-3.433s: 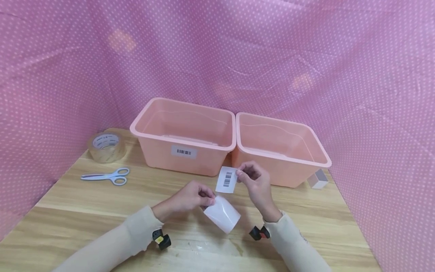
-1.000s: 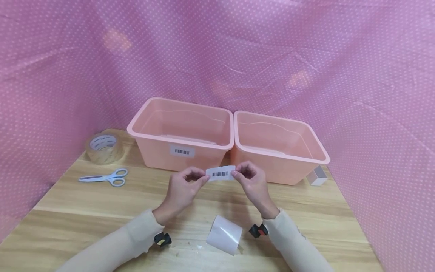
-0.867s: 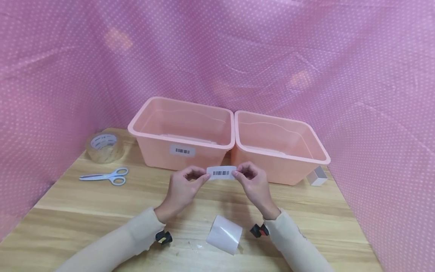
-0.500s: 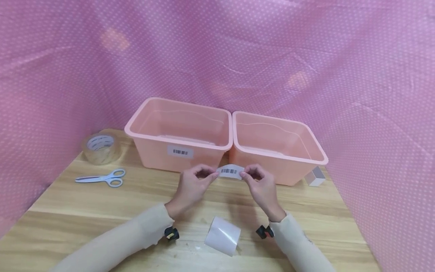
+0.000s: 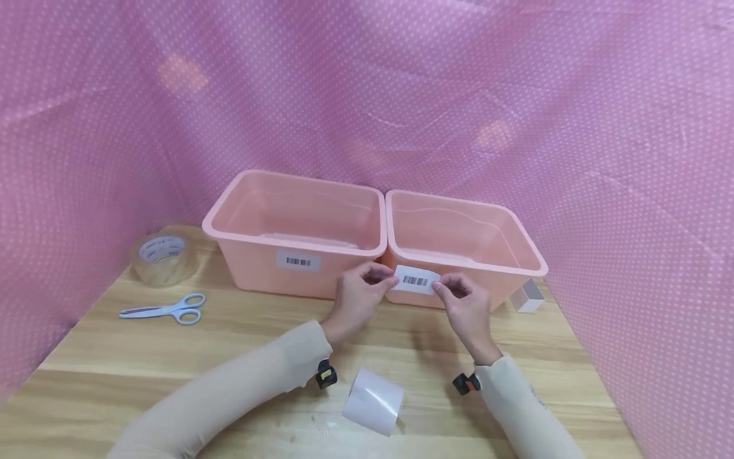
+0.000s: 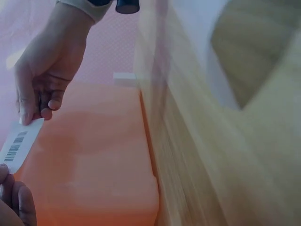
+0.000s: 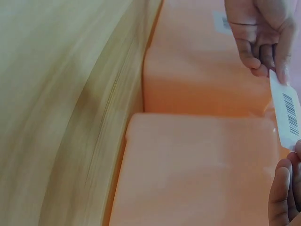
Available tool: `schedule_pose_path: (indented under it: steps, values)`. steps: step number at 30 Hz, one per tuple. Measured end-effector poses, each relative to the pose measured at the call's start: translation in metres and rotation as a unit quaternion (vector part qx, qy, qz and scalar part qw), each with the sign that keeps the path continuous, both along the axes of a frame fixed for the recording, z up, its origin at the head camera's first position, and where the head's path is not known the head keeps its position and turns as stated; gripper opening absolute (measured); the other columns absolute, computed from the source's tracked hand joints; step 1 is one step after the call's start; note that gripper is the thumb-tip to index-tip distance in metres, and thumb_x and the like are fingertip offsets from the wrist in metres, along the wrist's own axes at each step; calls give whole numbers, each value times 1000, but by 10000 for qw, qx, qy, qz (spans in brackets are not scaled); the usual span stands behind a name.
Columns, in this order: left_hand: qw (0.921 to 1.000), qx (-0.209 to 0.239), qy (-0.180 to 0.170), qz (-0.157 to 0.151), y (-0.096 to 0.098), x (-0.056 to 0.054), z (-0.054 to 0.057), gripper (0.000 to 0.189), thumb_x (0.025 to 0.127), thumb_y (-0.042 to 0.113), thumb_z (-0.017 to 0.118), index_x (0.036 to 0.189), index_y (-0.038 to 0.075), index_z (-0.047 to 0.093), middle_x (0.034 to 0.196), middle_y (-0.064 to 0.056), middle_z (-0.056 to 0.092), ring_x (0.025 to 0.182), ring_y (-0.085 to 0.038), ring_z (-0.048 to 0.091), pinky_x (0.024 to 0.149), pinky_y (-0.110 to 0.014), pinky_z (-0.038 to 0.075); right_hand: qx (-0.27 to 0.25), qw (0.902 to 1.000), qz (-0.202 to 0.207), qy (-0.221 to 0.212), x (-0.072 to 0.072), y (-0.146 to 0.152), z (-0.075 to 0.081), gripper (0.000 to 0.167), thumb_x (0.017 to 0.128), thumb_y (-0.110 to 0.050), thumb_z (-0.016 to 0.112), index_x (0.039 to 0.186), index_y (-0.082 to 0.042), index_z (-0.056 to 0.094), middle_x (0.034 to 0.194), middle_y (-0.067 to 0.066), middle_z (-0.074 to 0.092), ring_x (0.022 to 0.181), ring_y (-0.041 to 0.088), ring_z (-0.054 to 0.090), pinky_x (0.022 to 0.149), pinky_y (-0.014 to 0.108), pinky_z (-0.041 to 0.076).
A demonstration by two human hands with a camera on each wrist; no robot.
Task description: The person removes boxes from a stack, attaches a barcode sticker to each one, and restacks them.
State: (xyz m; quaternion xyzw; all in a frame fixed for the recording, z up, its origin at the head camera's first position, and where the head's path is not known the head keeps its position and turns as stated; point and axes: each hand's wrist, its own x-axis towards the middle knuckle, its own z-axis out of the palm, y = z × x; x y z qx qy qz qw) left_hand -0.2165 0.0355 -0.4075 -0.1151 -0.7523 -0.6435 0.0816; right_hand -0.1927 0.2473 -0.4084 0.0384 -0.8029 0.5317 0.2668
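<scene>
A white barcode label (image 5: 415,280) is stretched between both hands at the front wall of the right pink bin (image 5: 459,262). My left hand (image 5: 358,299) pinches its left end between thumb and fingers, and my right hand (image 5: 467,309) pinches the right end. The wrist views show the label (image 6: 19,146) close to the bin's upper edge; whether it touches the wall cannot be made out. On the left pink bin (image 5: 252,268) a similar barcode label (image 5: 298,261) lies flat on the front. A curled sheet of glossy white backing paper (image 5: 374,401) lies on the table below the hands.
Blue scissors (image 5: 166,310) and a roll of clear tape (image 5: 163,261) lie at the table's left. A small white-and-grey block (image 5: 527,296) stands by the right bin's right side. Pink dotted cloth (image 5: 367,95) hangs behind and at both sides.
The left hand let go of the backing paper, now on the table, and took the label's other end. Both hands then carried the label right and up to the right bin's front.
</scene>
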Motion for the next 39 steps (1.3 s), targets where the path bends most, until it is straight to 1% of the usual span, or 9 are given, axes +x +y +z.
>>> schedule_pose_path:
  steps: [4, 7, 11, 16, 23, 28, 33, 36, 39]
  values:
    - [9999, -92, 42, 49, 12, -4, 0, 11, 86, 26, 82, 90, 17, 77, 83, 2, 75, 73, -10, 63, 61, -21, 52, 120, 9998, -147, -23, -1, 12, -2, 12, 86, -7, 80, 87, 0, 71, 80, 9, 71, 66, 2, 62, 58, 13, 52]
    - [9998, -195, 23, -39, 22, -6, -1, 10, 86, 25, 81, 88, 16, 77, 81, 1, 74, 71, -9, 62, 61, -21, 51, 227, 9992, -336, 49, -1, 20, -3, 11, 85, -7, 81, 85, -1, 71, 75, 4, 70, 62, 0, 60, 54, 12, 49]
    - [9998, -137, -39, -144, 36, -6, -4, 9, 87, 22, 79, 92, 15, 76, 84, 0, 75, 73, -8, 62, 62, -21, 52, 455, 9974, -527, 181, -2, 31, -3, 10, 85, -8, 81, 84, -4, 72, 74, 7, 70, 60, 0, 59, 52, 12, 47]
    - [9998, -207, 75, 2, 56, -5, -13, 9, 84, 19, 82, 92, 15, 78, 84, 1, 77, 71, -3, 63, 62, -18, 52, 615, 9956, -668, 248, 1, 44, -6, 10, 84, -8, 82, 86, -3, 73, 76, 10, 72, 59, -1, 60, 53, 12, 49]
    - [9993, -267, 247, -46, 80, -4, -17, 7, 86, 20, 81, 91, 15, 80, 83, 3, 78, 70, 0, 63, 63, -16, 51, 588, 9936, -945, 205, 0, 62, -11, 11, 84, -8, 81, 87, -3, 73, 73, -19, 66, 61, -4, 60, 55, 10, 50]
    - [9986, -350, 374, -142, 90, -5, -16, 6, 87, 18, 79, 91, 14, 80, 83, 2, 78, 71, 0, 63, 64, -15, 50, 579, 9915, -1163, 49, -2, 73, -13, 11, 85, -9, 81, 87, -3, 72, 73, -23, 64, 62, -5, 61, 55, 10, 51]
    - [9956, -720, 585, 143, 95, -7, -14, 6, 88, 21, 79, 92, 16, 80, 86, 4, 79, 74, -3, 67, 69, -17, 49, 686, 9878, -1392, -146, -3, 79, -13, 13, 86, -14, 80, 87, -4, 72, 71, -21, 64, 61, -5, 60, 54, 10, 49]
    - [9937, -933, 554, 288, 97, -9, -13, 7, 88, 24, 78, 92, 19, 81, 87, 6, 80, 77, -5, 69, 74, -22, 47, 727, 9860, -1484, -210, -3, 82, -14, 14, 86, -16, 81, 87, -4, 72, 68, -21, 63, 59, -5, 59, 52, 10, 48]
    - [9934, -985, 476, 347, 99, -9, -11, 8, 89, 26, 78, 94, 20, 81, 89, 7, 80, 80, -6, 70, 75, -23, 46, 698, 9862, -1486, -228, -3, 83, -14, 15, 86, -16, 81, 87, -4, 72, 67, -20, 64, 59, -6, 60, 52, 10, 49]
